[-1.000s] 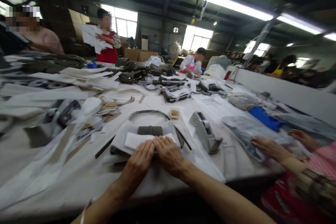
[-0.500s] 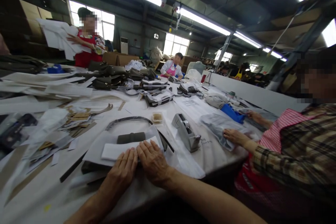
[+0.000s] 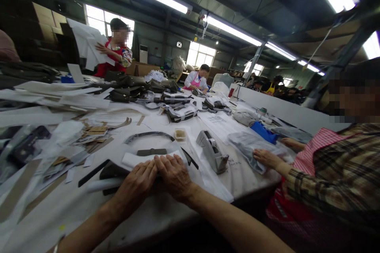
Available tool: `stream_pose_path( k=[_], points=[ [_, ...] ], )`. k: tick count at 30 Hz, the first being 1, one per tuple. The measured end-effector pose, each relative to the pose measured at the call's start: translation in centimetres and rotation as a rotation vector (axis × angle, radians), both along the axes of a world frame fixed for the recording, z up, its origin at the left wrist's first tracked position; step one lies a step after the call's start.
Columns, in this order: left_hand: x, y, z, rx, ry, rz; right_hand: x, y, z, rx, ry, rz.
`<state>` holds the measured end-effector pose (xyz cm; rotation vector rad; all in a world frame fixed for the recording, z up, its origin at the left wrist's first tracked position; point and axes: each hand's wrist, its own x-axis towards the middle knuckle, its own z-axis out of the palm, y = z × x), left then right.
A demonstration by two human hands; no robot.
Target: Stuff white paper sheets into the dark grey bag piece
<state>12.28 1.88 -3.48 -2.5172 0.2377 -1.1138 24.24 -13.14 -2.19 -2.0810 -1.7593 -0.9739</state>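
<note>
My left hand [image 3: 139, 184] and my right hand [image 3: 175, 176] lie side by side at the near edge of the table. Both curl their fingers over a folded white sheet [image 3: 130, 159], pressing it against a dark olive bag [image 3: 112, 169]. An olive strip [image 3: 152, 151] of the bag shows just past the sheet. Behind it arches a dark handle [image 3: 148, 136] in clear wrapping. Dark straps stick out at both sides, and a white roll [image 3: 103, 185] pokes out at the left. My palms hide the bag's near part.
A grey tape dispenser [image 3: 212, 152] stands to the right, near a small plastic box [image 3: 179, 134]. Paper and card scraps [image 3: 95, 132] litter the left. Wrapped dark bags [image 3: 181, 112] lie farther back. A co-worker's hand [image 3: 267, 158] rests on a bagged item [image 3: 246, 148] at right.
The white sheet and the layer beneath have been folded toward me, and my fingers now curl over them. Across the table, a person in red has lifted white sheets and shifted right in view.
</note>
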Motion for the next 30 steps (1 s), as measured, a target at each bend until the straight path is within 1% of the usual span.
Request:
stream_pose_path(
  k=[3, 6, 8, 11, 14, 17, 19, 21, 23, 24, 25, 26, 27, 28, 30],
  points=[
    [-0.1, -0.4, 0.4, -0.008, 0.018, 0.046, 0.1, 0.4, 1.2, -0.061, -0.001, 0.069],
    [-0.2, -0.9, 0.7, 0.007, 0.004, 0.153, -0.1, 0.9, 1.9, -0.105, 0.021, 0.096],
    [-0.3, -0.9, 0.9, 0.024, -0.017, 0.199, -0.4, 1.4, 2.2, -0.122, 0.046, 0.111],
    [-0.5, -0.5, 1.2, 0.013, -0.011, 0.157, -1.0, 1.7, 2.6, -0.141, 0.092, 0.139],
    [-1.1, 0.0, 1.3, -0.059, 0.0, 0.106, -1.5, 1.1, 2.8, -0.15, 0.099, 0.117],
    [-1.6, 0.0, 0.9, -0.123, -0.026, 0.083, -1.6, -0.2, 2.3, -0.117, 0.046, 0.052],
    [-1.8, -0.1, 0.3, -0.146, -0.05, 0.072, -1.4, -1.2, 1.8, -0.097, 0.049, 0.066],
    [-1.9, -0.3, -0.3, -0.172, -0.073, 0.068, -0.6, -2.0, 1.9, -0.119, 0.138, 0.152],
    [-2.1, -0.3, -0.8, -0.209, -0.085, 0.062, 0.7, -2.3, 2.6, -0.189, 0.319, 0.262],
    [-2.1, -0.3, -0.9, -0.227, -0.088, 0.057, 1.8, -2.3, 3.1, -0.22, 0.43, 0.282],
    [-2.2, -0.2, -0.9, -0.238, -0.087, 0.051, 3.0, -2.0, 3.8, -0.233, 0.529, 0.268],
    [-2.2, -0.1, -0.9, -0.243, -0.089, 0.046, 4.5, -1.6, 4.4, -0.227, 0.602, 0.206],
    [-2.3, -0.1, -0.8, -0.243, -0.091, 0.043, 6.1, -1.0, 4.9, -0.215, 0.622, 0.094],
    [-2.3, 0.0, -0.8, -0.243, -0.095, 0.042, 7.9, -0.2, 5.2, -0.219, 0.596, -0.035],
    [-2.3, 0.1, -0.8, -0.246, -0.109, 0.042, 11.5, 1.5, 5.1, -0.331, 0.49, -0.298]
  ],
)
